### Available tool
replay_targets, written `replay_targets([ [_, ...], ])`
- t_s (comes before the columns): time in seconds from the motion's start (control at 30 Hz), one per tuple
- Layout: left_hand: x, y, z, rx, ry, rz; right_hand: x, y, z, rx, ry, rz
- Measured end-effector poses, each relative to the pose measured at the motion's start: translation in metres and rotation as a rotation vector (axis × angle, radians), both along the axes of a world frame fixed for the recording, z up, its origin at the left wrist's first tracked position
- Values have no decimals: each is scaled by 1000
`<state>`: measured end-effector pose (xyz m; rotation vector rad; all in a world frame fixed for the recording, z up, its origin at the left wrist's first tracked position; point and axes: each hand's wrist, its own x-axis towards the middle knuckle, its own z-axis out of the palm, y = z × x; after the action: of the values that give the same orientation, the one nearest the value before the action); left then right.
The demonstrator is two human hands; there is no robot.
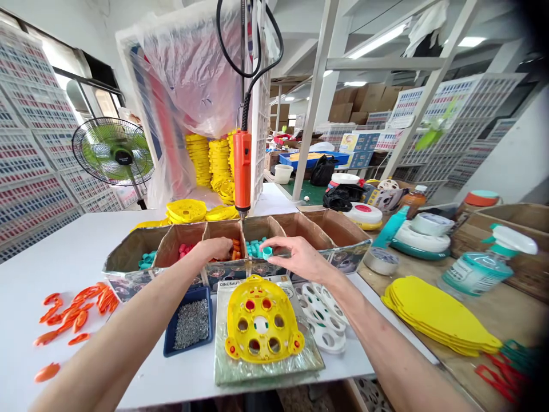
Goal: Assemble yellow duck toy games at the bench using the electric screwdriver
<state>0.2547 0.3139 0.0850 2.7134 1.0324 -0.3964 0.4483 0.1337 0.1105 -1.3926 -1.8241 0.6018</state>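
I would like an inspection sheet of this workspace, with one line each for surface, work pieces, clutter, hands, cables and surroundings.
Surface: white table, partly covered.
Work pieces: holed yellow shell lying on a wrapped package; divided cardboard bin behind, holding small coloured parts; blue tray of small metal parts.
Clutter: loose orange pieces at the left; yellow sheets stacked at the right.
Hands: left hand inside the orange-part compartment, grip hidden; right hand holding a teal ring-like part at its fingertips.
Cables: black cable above the hanging orange screwdriver, looped.
Surroundings: fan and stacked crates at the left.
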Motion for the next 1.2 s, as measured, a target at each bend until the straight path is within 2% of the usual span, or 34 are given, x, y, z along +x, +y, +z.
replay_targets([
  [0.1,-18,-17,21,75,-147,-2,-14,-15,-3,-14,-4,51],
  [0.17,-35,-38,31,151,-273,31,-26,-24,-8,-30,-30,94],
  [0.27,-64,-81,33,168,-544,124,-43,-33,-20,-47,-79,162],
  [0.3,-74,-96,30,100,-674,169,-48,-35,-24,-45,-95,186],
  [0.4,-98,-137,11,-237,-989,320,-59,-38,-34,-39,-140,258],
  [0.5,-116,-164,-11,-468,-1114,467,-66,-38,-40,-66,-197,283],
  [0.7,-137,-188,-42,-625,-1244,617,-68,-37,-51,-37,-288,282],
  [0.83,-139,-200,-53,-694,-1310,707,-68,-37,-53,0,-262,300],
  [0.93,-134,-210,-59,-776,-1374,747,-74,-42,-49,1,-224,262],
  [1.0,-129,-217,-62,-781,-1396,732,-80,-49,-45,1,-199,215],
  [1.07,-125,-224,-65,-709,-1391,693,-87,-57,-41,1,-160,179],
  [1.2,-117,-235,-72,-359,-1341,577,-102,-75,-37,-5,-34,162],
])
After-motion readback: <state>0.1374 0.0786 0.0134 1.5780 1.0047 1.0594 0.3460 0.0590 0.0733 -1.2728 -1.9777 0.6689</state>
